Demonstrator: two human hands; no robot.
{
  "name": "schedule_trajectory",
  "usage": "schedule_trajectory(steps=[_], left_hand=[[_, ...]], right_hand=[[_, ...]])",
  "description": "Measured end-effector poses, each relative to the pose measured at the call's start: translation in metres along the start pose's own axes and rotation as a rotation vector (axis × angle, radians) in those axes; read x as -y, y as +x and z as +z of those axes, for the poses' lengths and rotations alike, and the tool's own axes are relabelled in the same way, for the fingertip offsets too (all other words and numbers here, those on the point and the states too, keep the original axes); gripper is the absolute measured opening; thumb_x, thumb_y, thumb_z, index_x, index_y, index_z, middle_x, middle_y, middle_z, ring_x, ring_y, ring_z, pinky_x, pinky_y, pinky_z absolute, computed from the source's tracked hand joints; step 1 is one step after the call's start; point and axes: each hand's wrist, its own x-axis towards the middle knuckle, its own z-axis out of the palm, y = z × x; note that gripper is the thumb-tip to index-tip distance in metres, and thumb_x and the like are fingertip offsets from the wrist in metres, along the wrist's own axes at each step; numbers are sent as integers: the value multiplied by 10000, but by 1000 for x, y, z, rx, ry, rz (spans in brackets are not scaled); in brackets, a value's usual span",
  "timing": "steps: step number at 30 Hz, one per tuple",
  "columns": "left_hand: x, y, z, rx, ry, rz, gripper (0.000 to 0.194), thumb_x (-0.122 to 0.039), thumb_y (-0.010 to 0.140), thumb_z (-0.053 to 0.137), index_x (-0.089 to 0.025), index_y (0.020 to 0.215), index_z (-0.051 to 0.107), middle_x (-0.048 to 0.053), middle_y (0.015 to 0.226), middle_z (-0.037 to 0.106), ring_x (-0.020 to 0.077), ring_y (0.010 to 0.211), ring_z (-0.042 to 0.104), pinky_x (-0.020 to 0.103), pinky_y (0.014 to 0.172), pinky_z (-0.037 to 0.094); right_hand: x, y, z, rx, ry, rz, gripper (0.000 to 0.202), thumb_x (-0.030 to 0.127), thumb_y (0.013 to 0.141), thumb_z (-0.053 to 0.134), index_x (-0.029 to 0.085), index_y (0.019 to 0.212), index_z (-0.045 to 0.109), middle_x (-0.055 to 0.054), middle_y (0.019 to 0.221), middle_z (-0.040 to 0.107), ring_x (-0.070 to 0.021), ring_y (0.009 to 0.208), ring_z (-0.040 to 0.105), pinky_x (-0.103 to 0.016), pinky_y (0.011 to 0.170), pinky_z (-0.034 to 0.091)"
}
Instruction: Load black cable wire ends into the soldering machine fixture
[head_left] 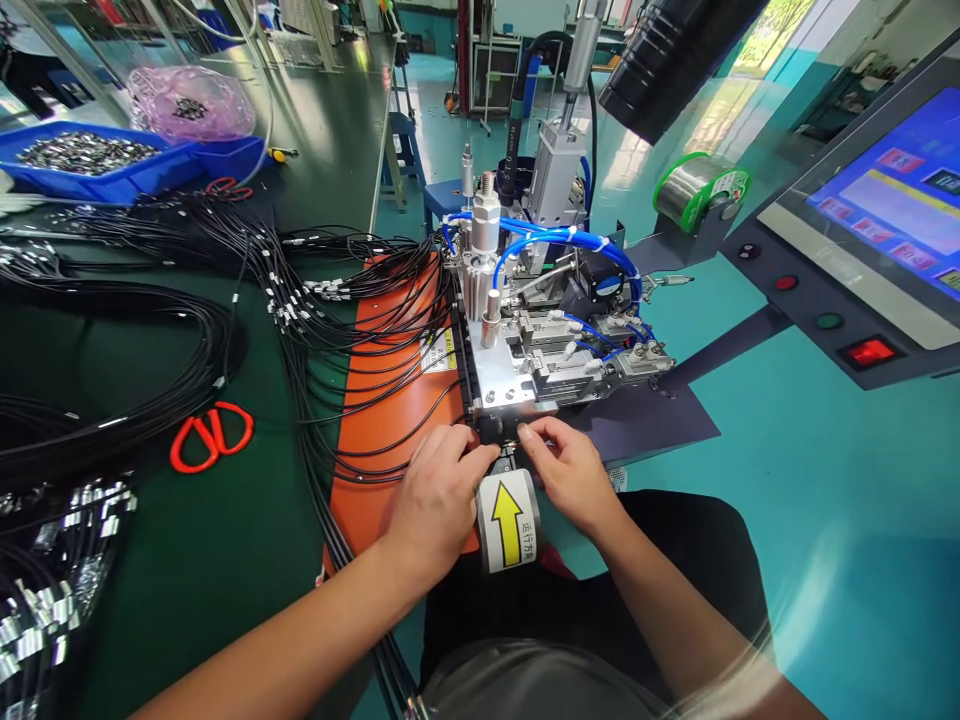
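Observation:
My left hand (pixel 442 492) is at the front end of a soldering machine (pixel 504 365), its fingers curled and its thumb tip pointing right. Facing it from the other side, my right hand (pixel 571 474) has thumb and forefinger pinched close to the same spot. Whatever small part sits between the fingertips is too hidden to make out. Just below the fingertips is a white roller (pixel 510 522) with a yellow arrow. Black cables (pixel 390 345) lie across an orange panel (pixel 397 405) to the left, running along the machine's side.
Red-handled scissors (pixel 212 437) and a coil of black cable (pixel 187 370) lie on the dark green table. Further back stands a blue tray (pixel 90 165) of small metal parts. A solder spool (pixel 697 190) and a screen panel (pixel 877 220) flank the machine on the right.

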Motion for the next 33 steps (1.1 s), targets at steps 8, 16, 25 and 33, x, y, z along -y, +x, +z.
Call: schedule_trajectory(steps=[8,16,25,33], left_hand=[[-1,1,-3,11,27,14,268,-55,901,491,-161,1050,687,84,933,588,225,897,519,364,787,488],[-3,1,-12,16,116,34,220,-68,920,463,-130,980,665,98,917,612,236,911,536,383,817,478],[-7,3,-16,91,246,3,190,-90,882,525,-155,998,660,81,892,591,241,840,526,391,741,457],[-20,5,-23,177,277,-61,162,-104,856,519,-158,953,637,64,828,564,227,762,529,362,676,468]], right_hand=[[-4,-4,13,-67,-117,-50,280,406,961,449,205,810,572,15,725,587,-158,673,530,-270,630,383],[-8,-3,18,-85,-119,-39,292,396,980,400,207,790,516,14,722,556,-164,690,514,-283,647,374],[-10,1,17,-59,29,76,400,522,933,448,200,711,538,16,618,512,-151,583,457,-263,532,357],[26,-78,4,364,47,-1,363,459,931,524,198,700,627,6,627,577,-134,593,507,-233,538,387]])
